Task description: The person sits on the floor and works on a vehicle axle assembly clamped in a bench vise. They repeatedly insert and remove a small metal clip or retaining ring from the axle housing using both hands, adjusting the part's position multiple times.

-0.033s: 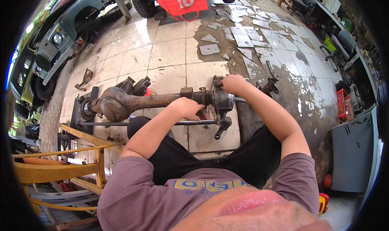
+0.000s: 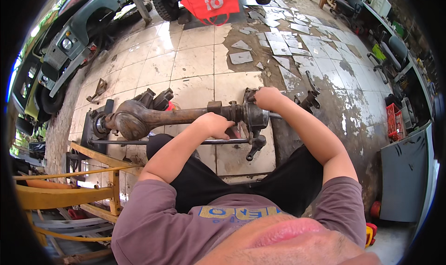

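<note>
A rusty vehicle axle (image 2: 186, 116) lies across the tiled floor in front of me, its round differential housing (image 2: 132, 122) at the left and its steering knuckle (image 2: 254, 118) at the right. My left hand (image 2: 214, 124) is closed over the axle tube just left of the knuckle. My right hand (image 2: 267, 98) grips the top of the knuckle end. A thin steel rod (image 2: 176, 142) runs along the near side of the axle, below my left hand. My knees in black shorts are right behind it.
A green off-road vehicle (image 2: 69, 42) stands at the left and a red bag (image 2: 211, 2) hangs on another vehicle at the top. Broken tiles (image 2: 274, 46) lie beyond the axle. A yellow metal frame (image 2: 69, 190) is at lower left; a grey cabinet (image 2: 404, 172) and a red crate (image 2: 392, 118) are at the right.
</note>
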{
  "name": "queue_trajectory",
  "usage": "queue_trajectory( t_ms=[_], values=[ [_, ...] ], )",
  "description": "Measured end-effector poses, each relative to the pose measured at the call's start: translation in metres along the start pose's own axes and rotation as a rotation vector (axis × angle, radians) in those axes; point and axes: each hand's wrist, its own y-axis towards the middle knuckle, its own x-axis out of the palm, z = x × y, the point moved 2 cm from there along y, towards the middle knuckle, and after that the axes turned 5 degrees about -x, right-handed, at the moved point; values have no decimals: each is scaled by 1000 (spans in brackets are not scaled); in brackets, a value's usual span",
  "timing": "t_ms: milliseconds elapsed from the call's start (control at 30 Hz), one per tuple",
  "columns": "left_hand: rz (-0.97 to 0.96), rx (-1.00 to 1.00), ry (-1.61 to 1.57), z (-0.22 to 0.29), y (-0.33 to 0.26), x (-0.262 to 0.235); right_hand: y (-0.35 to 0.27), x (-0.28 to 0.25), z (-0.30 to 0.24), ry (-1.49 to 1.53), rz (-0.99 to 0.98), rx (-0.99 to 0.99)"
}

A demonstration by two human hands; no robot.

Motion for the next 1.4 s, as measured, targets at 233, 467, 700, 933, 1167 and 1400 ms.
queue_trajectory(
  t_ms=[233,467,700,933,1167,1400],
  values=[
    [-1,14,0,-4,5,3,3,-2,-1,-27,-21,-21],
    [-5,9,3,-5,4,6,2,-2,-8,-70,2,-48],
    [-10,6,33,-2,3,4,-4,4,-15,-129,64,-112],
    [-7,9,23,-1,4,3,10,14,2,-1,70,-27],
    [-24,-15,27,-3,2,1,5,4,2,58,58,-36],
    [-13,-1,16,-4,5,5,0,-2,-4,83,38,28]
  ],
)
